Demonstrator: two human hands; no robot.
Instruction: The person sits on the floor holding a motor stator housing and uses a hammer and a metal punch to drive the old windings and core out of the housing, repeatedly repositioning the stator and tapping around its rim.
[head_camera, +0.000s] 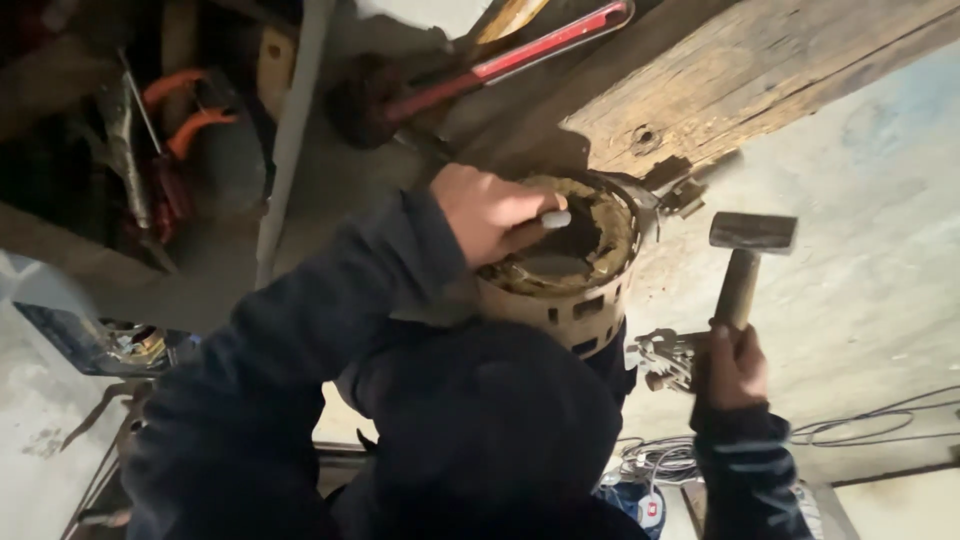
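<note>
Rusty housing: the slotted cylindrical motor housing (565, 290) is standing upright beside the wooden beam (740, 80).
Left hand: the left hand (490, 212) is gripping a chisel-like tool (553, 219) over the housing's open top.
Right hand: the right hand (735, 365) is clasping the hammer (745, 262), raised clear.
Progress: windings are looking partly dug out; much is remaining, likely.
Room: open floor is lying right; the beam is crowding behind.
</note>
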